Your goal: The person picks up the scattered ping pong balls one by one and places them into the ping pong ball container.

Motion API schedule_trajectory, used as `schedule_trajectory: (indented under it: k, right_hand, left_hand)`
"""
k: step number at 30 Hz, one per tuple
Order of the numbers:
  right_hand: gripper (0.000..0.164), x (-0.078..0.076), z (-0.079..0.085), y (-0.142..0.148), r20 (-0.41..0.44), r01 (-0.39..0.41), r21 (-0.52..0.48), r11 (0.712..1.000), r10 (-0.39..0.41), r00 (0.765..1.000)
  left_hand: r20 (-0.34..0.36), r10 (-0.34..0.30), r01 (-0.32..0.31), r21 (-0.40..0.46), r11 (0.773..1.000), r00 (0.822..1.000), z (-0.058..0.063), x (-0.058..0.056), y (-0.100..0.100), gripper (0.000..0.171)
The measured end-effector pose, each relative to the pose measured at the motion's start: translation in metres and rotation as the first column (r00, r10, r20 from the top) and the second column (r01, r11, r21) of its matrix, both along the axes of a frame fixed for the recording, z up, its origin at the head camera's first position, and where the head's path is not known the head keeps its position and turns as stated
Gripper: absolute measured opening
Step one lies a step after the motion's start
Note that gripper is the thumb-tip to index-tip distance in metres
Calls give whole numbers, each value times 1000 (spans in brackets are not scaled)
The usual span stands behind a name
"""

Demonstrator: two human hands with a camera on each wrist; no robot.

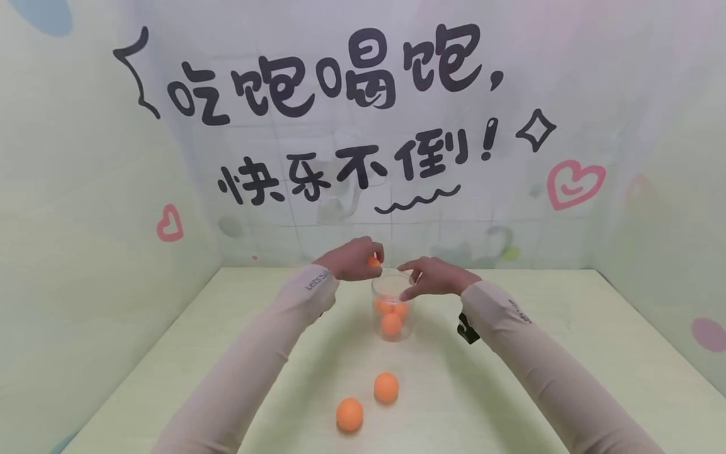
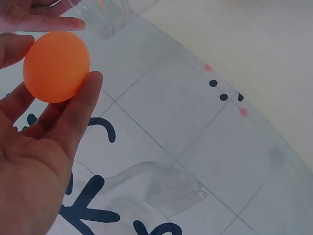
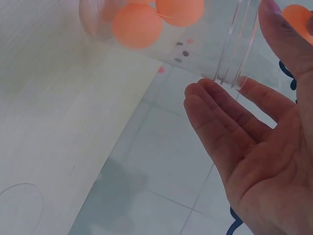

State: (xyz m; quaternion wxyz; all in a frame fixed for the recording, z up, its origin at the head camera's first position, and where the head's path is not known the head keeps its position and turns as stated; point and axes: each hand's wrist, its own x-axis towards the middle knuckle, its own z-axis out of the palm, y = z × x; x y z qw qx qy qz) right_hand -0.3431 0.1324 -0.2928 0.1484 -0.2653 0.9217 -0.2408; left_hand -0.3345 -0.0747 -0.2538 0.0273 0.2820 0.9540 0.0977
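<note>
My left hand [image 1: 353,260] pinches an orange ping-pong ball [image 2: 56,66] between thumb and fingers, just over the left side of a jar's mouth. The clear jar [image 1: 392,287] stands upright on the table, with several orange balls [image 1: 391,324] inside it. At the jar's right side, my right hand [image 1: 439,277] holds the rim, thumb in front and fingers behind. The right wrist view shows that thumb [image 3: 281,34] and the fingertips on opposite sides of the ridged neck. Two more orange balls, a nearer one [image 1: 349,414] and a farther one [image 1: 386,388], lie in front of the jar.
A pale table [image 1: 544,328] extends to a printed wall covering [image 1: 317,239] behind the jar, with dark lettering and pink hearts. Similar panels rise on both sides. A black device [image 1: 468,329] hangs under the right wrist.
</note>
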Motion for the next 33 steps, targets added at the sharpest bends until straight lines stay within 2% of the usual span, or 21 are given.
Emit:
schedule_trajectory:
  k: [5,9,16,21,27,33]
  right_hand:
    - [72,3,2,0,-18,-17,-9,1000,17,1000]
    - [72,3,2,-2,-21,-20,-4,1000,20,1000]
    - [69,4,0,-1,-3,25,-2,1000,-25,1000]
    - [69,4,0,0,-2,19,4,1000,-19,1000]
    - [71,3,1,1,-20,6,5,1000,-6,1000]
    - [72,4,1,0,-20,-2,-8,1000,2,1000]
  left_hand:
    - [6,-57,56,46,997,998,-7,-2,12,20]
    - [31,-56,55,49,997,998,-16,-5,19,18]
    - [55,-65,61,67,996,996,-26,-6,27,13]
    - [91,-70,67,42,997,993,-32,-7,30,17]
    - [96,-99,95,49,994,990,-36,-7,31,18]
    - [109,-102,96,55,994,989,-37,-5,31,24]
